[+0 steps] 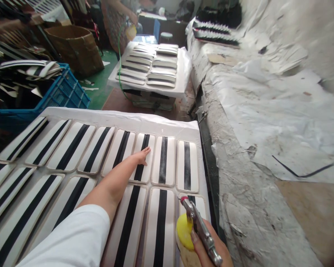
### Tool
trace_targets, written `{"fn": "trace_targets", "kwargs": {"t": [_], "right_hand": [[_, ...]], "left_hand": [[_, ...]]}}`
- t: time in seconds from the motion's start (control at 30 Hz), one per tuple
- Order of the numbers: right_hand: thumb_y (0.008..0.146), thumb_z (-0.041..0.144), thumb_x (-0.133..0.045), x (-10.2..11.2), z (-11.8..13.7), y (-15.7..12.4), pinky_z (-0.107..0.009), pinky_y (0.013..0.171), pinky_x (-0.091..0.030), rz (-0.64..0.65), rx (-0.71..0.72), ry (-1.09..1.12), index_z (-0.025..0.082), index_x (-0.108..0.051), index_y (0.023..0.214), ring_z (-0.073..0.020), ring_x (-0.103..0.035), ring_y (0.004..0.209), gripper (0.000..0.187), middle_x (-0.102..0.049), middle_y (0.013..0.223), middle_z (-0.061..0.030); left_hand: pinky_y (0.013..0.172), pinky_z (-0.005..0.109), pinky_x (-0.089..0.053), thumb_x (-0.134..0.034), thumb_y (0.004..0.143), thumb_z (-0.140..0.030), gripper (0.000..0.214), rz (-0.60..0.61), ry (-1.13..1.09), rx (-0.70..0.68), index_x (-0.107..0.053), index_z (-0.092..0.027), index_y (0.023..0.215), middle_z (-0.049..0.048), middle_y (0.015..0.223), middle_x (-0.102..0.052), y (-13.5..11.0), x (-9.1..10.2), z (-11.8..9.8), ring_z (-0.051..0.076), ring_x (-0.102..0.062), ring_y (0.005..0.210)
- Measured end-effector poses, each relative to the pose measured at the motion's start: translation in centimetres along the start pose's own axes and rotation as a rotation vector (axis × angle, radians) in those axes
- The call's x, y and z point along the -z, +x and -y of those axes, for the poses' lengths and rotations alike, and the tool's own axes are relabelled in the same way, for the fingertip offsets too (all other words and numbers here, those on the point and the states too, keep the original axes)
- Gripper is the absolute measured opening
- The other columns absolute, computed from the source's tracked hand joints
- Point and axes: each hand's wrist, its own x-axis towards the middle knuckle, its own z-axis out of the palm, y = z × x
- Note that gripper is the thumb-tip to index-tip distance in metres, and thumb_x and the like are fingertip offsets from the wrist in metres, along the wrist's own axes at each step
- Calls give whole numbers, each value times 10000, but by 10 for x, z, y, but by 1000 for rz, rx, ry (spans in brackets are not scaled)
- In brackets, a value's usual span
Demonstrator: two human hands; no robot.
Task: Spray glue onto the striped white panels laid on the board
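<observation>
Round-cornered white rectangular panels (61, 146) are striped lengthwise by a black band (159, 222), dusted grey on two toward five and six o'clock. At five, a silver metal spray gun (202, 230) is tipped pinkish-red beside its round yellow cup (184, 233). At ten, a plastic crate (72, 91) is coloured blue.

You're in a workshop — the spray gun (195, 215) in your right hand (213, 244) is over rows of striped panels (163, 159) on a sheeted table (167, 122). Well left of that grip, a blue crate (71, 88) heaped with scraps (30, 70); well ahead, another person (113, 22) by a second panel-laden table (184, 74) — and rightward, a stained, sheet-strewn bench (233, 174).
</observation>
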Motion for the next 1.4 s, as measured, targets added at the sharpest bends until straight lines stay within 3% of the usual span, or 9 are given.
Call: {"fn": "trace_targets", "kwargs": {"t": [0.1,0.27,0.4,0.6,0.77,0.9,1.0,1.2,1.4], "right_hand": [[912,451,-523,3,7,20,-215,851,-500,-44,64,-9,221,-582,1181,-188,-641,985,359,-668,1096,-48],[945,404,-490,6,8,39,-230,838,-495,-53,151,-87,226,-541,1194,-181,-634,965,310,-655,1095,-44],[945,393,-494,8,0,24,-217,832,-496,15,101,-85,232,-533,1207,-173,-632,958,310,-656,1086,-34],[906,386,-545,4,-22,-25,-189,818,-513,50,25,-101,215,-589,1170,-175,-662,939,318,-694,1034,-27],[892,383,-566,1,-32,-49,-192,834,-520,29,33,-76,192,-605,1176,-191,-671,966,345,-703,1047,-45],[888,394,-575,-4,-24,-51,-194,842,-516,-39,68,-47,190,-601,1187,-200,-662,993,363,-701,1053,-52],[901,414,-556,-10,-14,-48,-218,896,-497,-78,56,-7,189,-575,1224,-207,-633,1060,394,-676,1141,-63],[929,449,-512,-19,2,-29,-228,876,-491,-179,81,-26,216,-562,1203,-192,-625,1029,363,-663,1138,-44],[940,429,-507,-26,11,-21,-203,823,-505,-137,57,-75,238,-571,1172,-167,-641,955,307,-670,1089,-24]], "left_hand": [[1128,279,-308,-774,611,-253,1084,-14,-6,-8,-170,-190,1509,128,1601,-42,0,-1,0,268,-297,1412],[1128,279,-301,-781,595,-290,1121,-21,-4,-20,-144,-196,1511,141,1597,-36,0,-1,0,270,-294,1412],[1127,267,-300,-790,592,-373,1126,-16,2,-13,-162,-197,1510,127,1603,-42,-2,0,-1,265,-303,1411],[1121,298,-321,-781,616,-348,1063,-54,50,68,-203,-194,1495,128,1605,-34,-10,-1,-5,276,-275,1423],[1132,324,-317,-666,759,-298,746,-178,80,152,-356,-177,1426,124,1583,-190,-37,-14,-13,256,-297,1415],[1146,354,-305,-575,818,-239,575,-193,127,131,-441,-218,1377,90,1530,-341,-61,-32,-19,252,-334,1396],[1097,389,-372,-570,815,-214,566,-177,154,125,-452,-236,1368,92,1525,-350,-71,-38,-23,273,-389,1358],[1017,424,-433,-580,811,-217,498,-120,197,113,-508,-254,1302,66,1524,-356,-71,-31,-25,296,-412,1327],[989,434,-438,-618,812,-261,455,-126,202,67,-534,-272,1259,50,1494,-402,-67,-30,-12,304,-435,1290]]}}
